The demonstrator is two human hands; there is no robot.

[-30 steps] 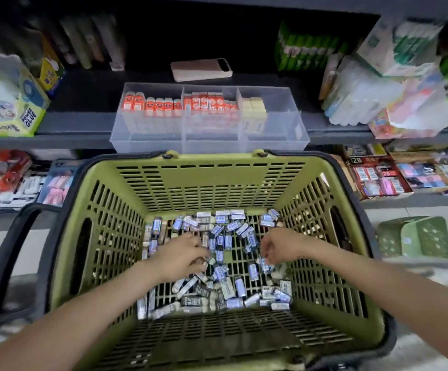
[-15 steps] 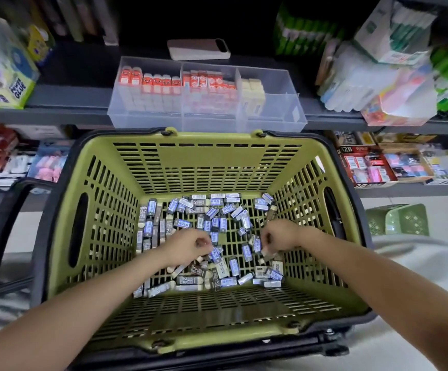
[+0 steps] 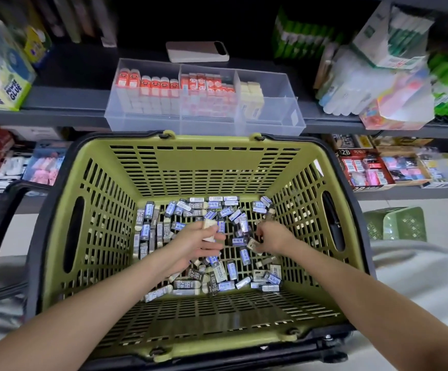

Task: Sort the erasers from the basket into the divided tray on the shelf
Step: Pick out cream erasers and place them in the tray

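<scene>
A green slatted basket (image 3: 198, 167) holds several small erasers (image 3: 190, 207) in blue, grey and cream sleeves on its floor. My left hand (image 3: 196, 243) is inside it, raised a little, holding a cream eraser (image 3: 209, 228) between thumb and fingers. My right hand (image 3: 273, 236) is low over the pile with its fingers curled, pinching a small cream-and-dark eraser (image 3: 252, 244). On the shelf behind stands the clear divided tray (image 3: 284, 121): orange erasers fill its left and middle sections, cream ones sit at the left of its right section.
A flat phone-like device (image 3: 197, 51) lies behind the tray. Glue boxes (image 3: 1, 76) stand at the left of the shelf and bagged stationery (image 3: 378, 84) at the right. A small green basket (image 3: 395, 223) sits on the floor to the right. The black handle (image 3: 1, 218) juts left.
My left hand has lifted off the pile with a cream eraser in it. My right hand stays over the pile with an eraser in its fingers. The view has tilted down slightly.
</scene>
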